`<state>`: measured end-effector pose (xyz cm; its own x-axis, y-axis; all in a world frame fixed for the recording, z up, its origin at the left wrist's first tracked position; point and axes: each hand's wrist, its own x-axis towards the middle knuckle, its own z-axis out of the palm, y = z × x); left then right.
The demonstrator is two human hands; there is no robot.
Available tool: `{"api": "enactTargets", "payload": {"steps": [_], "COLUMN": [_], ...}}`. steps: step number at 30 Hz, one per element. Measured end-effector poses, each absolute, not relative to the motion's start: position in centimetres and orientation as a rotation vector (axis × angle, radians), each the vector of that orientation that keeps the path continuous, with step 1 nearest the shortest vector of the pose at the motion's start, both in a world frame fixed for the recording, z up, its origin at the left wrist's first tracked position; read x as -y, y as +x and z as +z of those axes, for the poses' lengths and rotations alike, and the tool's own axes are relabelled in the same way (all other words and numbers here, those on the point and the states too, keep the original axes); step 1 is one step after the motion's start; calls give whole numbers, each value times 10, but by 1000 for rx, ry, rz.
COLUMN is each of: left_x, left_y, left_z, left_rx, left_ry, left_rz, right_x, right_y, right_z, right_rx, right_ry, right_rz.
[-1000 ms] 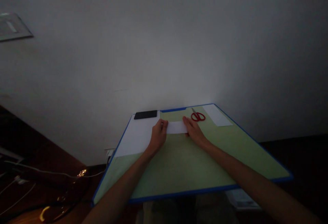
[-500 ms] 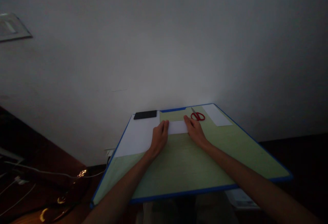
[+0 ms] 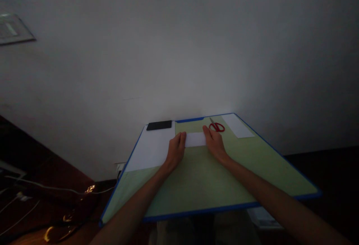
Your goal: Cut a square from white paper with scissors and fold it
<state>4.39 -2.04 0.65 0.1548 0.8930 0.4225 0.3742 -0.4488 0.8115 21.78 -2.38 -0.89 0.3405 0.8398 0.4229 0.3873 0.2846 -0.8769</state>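
A small white strip of paper (image 3: 195, 139) is stretched between my two hands above the middle of the pale green table (image 3: 196, 185). My left hand (image 3: 176, 147) grips its left end, thumb on top and fingers closed. On the other end, my right hand (image 3: 214, 141) is closed in the same way, and its fingers under the paper are hidden. Red-handled scissors (image 3: 217, 126) lie just beyond my right hand, blades pointing to the wall. Left of my left hand a larger white sheet (image 3: 150, 148) lies flat on the table.
A black phone-like slab (image 3: 159, 125) rests on the far edge of the large sheet. Another white piece of paper (image 3: 238, 126) lies at the far right. The table's blue edge meets a grey wall (image 3: 179, 50). White cables (image 3: 64, 189) run at the lower left.
Both hands have shifted slightly to the right with the strip of paper between them. The scissors, sheets and black slab have stayed where they were.
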Motion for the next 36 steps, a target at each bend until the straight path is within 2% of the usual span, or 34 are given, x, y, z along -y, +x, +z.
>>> {"api": "enactTargets", "payload": {"steps": [14, 22, 36], "left_x": [22, 24, 21], "left_y": [46, 49, 52], "left_z": [10, 9, 3], "left_rx": [-1063, -1117, -1068], "left_ry": [1584, 1482, 1466], "left_rz": [1251, 1030, 1210], "right_x": [28, 25, 37], "right_y": [217, 218, 209], "right_z": [-2, -7, -4], "right_rx": [1270, 1268, 1308], "right_ry": [-1230, -1271, -1306], "right_rz": [503, 373, 255]}}
